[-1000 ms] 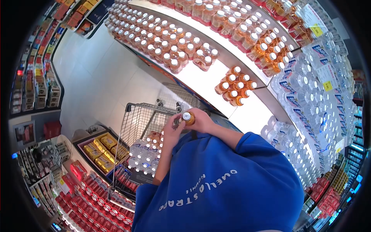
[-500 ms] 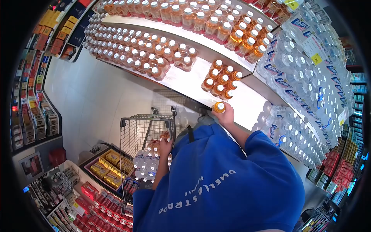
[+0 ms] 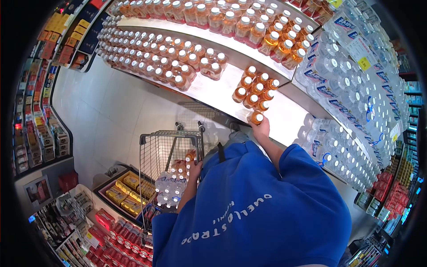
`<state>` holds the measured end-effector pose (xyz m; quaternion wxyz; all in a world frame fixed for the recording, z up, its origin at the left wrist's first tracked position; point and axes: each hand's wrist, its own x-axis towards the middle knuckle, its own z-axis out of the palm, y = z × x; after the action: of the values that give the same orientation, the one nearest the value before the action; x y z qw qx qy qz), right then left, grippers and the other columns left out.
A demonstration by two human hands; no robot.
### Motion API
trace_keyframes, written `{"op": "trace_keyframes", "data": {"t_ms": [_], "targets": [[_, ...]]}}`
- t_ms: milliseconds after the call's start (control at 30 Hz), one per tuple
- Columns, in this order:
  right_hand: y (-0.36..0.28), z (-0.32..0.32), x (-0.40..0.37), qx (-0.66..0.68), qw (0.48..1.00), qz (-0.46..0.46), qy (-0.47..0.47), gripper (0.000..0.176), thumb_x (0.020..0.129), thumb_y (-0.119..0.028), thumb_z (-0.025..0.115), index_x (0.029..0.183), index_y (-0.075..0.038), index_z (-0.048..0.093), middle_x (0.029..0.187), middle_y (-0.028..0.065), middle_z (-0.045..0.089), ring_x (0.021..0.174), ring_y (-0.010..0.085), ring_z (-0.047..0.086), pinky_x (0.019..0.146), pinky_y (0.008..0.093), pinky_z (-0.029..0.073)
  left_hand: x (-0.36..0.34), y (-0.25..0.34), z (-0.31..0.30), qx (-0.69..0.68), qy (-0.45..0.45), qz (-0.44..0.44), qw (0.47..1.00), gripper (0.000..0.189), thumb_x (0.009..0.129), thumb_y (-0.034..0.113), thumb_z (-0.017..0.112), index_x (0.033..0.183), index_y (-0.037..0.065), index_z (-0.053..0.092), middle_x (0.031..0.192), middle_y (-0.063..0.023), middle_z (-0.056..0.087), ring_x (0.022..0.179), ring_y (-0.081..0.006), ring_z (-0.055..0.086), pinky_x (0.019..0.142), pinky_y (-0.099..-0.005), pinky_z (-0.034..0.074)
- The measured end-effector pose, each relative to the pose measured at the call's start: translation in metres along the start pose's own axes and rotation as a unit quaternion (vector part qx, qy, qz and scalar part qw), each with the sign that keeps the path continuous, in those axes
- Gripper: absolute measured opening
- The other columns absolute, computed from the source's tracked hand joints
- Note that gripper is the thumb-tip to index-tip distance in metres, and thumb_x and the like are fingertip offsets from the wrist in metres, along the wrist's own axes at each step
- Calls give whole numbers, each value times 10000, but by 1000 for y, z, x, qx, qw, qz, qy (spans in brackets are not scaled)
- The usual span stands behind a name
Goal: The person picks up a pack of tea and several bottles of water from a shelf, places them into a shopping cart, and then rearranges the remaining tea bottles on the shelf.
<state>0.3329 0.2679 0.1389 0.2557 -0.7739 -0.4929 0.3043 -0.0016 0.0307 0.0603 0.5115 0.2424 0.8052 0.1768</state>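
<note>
My right hand (image 3: 261, 129) is closed around a bottle of orange drink (image 3: 256, 118) with a white cap. That bottle is upright at the front of a small group of similar bottles (image 3: 253, 99) on the lower white shelf (image 3: 218, 95). My left hand (image 3: 195, 170) is at the right side of the wire shopping cart (image 3: 147, 153), apparently closed on its edge; the fingers are partly hidden. Just beyond it, an orange drink bottle (image 3: 190, 155) stands in the cart, near a pack of clear water bottles (image 3: 169, 189).
Many pink-orange bottles (image 3: 151, 55) fill the left of the shelves. Stacked water packs (image 3: 329, 89) rise on the right. Yellow boxes (image 3: 129, 191) and red cans (image 3: 120, 233) are beside the cart. Pale floor tiles (image 3: 93, 107) extend to the left.
My right hand has moved slightly right and shelfward with the bottle, now close against the group. My left hand has shifted a little right, away from the bottle in the cart.
</note>
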Motion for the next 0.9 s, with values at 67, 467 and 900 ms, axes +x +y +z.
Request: {"op": "trace_keyframes", "data": {"t_ms": [67,467,900], "targets": [[20,7,11,24,999,1,-29,540,713,-122,862,1200,-41,643,1135,165,689,1065,314,672,962,396,522,2,-7,-1,2,-10,-4,1000,569,887,382,703,1232,-55,586,1055,-151,668,969,-244,633,851,-365,492],[15,-2,22,78,992,-61,-84,499,697,-112,855,1133,10,645,1080,155,722,1043,290,701,944,386,529,0,-66,19,-176,67,178,966,413,855,303,667,1138,2,665,1106,-127,686,1071,-266,640,934,-358,491],[39,-31,-45,-172,957,32,-233,939,830,-311,789,1517,56,265,1324,265,570,1167,345,611,998,402,485,54,-87,21,-275,255,-112,920,535,794,266,737,1196,-64,612,988,-222,719,968,-300,708,862,-400,542]]}}
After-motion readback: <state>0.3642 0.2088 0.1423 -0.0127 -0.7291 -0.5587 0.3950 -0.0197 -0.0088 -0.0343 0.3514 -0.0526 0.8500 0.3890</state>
